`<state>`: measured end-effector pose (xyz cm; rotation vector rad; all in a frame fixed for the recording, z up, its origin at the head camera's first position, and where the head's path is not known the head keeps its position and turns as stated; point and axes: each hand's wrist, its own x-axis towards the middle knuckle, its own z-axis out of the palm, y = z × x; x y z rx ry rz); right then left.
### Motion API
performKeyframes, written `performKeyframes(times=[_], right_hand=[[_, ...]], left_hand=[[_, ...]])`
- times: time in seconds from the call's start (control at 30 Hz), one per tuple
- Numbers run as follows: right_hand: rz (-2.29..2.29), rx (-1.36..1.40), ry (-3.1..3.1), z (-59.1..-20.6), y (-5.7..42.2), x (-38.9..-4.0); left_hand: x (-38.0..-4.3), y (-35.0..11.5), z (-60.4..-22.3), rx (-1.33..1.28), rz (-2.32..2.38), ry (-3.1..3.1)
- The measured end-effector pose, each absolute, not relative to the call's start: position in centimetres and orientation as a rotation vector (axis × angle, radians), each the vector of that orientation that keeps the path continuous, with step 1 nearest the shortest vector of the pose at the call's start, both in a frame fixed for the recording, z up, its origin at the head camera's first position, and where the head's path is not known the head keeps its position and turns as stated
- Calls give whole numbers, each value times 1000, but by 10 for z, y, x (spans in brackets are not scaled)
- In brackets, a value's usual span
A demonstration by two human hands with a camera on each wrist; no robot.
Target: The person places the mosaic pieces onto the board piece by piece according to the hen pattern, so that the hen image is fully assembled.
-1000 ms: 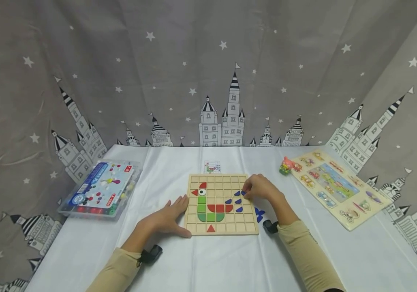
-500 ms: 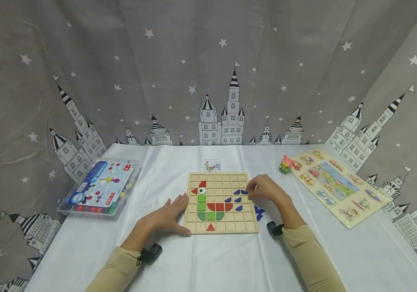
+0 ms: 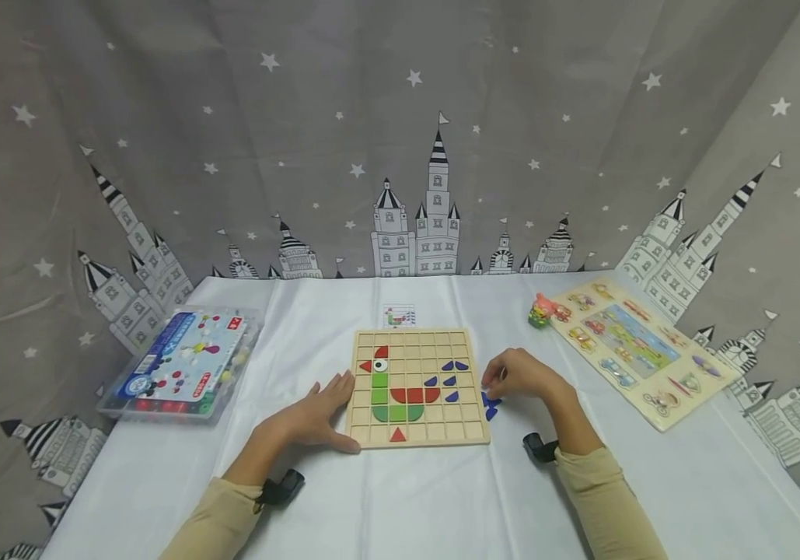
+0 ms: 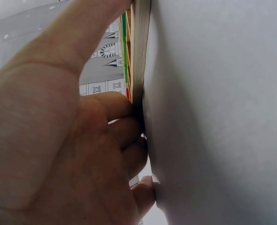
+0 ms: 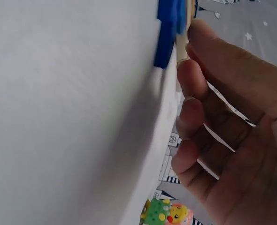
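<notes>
A wooden grid board (image 3: 419,445) lies in the middle of the table with a bird made of red, green and blue tiles on it. The eye tile (image 3: 380,365) is white with a black dot. My left hand (image 3: 312,416) rests along the board's left edge, fingers extended, thumb at the front corner. Off the right edge, my right hand (image 3: 522,373) hovers by a small pile of loose blue tiles (image 3: 491,412). In the right wrist view its bent fingers reach beside the blue tiles (image 5: 165,44), with no tile visible between thumb and forefinger.
Behind the board lies a small picture card (image 3: 400,315) with a similar bird. A clear plastic box (image 3: 183,362) of coloured parts stands on the left. To the right are a vehicle puzzle board (image 3: 641,354) and a small pink and green toy (image 3: 542,310).
My right hand has left the blue tile at the board's upper right and moved right and nearer, to the loose blue tiles. The left hand keeps its place on the board's edge.
</notes>
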<state>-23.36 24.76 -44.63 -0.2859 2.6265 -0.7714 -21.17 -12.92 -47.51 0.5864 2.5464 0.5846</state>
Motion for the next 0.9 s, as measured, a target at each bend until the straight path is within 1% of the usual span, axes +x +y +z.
performKeyframes(times=[0.4, 0.67, 0.77, 0.9], right_hand=[[-735, -282, 2646, -451, 245, -234], [-653, -146, 2674, -449, 250, -236], [-707, -184, 2697, -447, 251, -236], [-801, -318, 2688, -450, 250, -236]], left_hand=[[-209, -130, -472, 583, 594, 2542], [-210, -130, -470, 605, 598, 2539], [-210, -131, -470, 604, 602, 2540], [-209, -130, -470, 600, 605, 2544]])
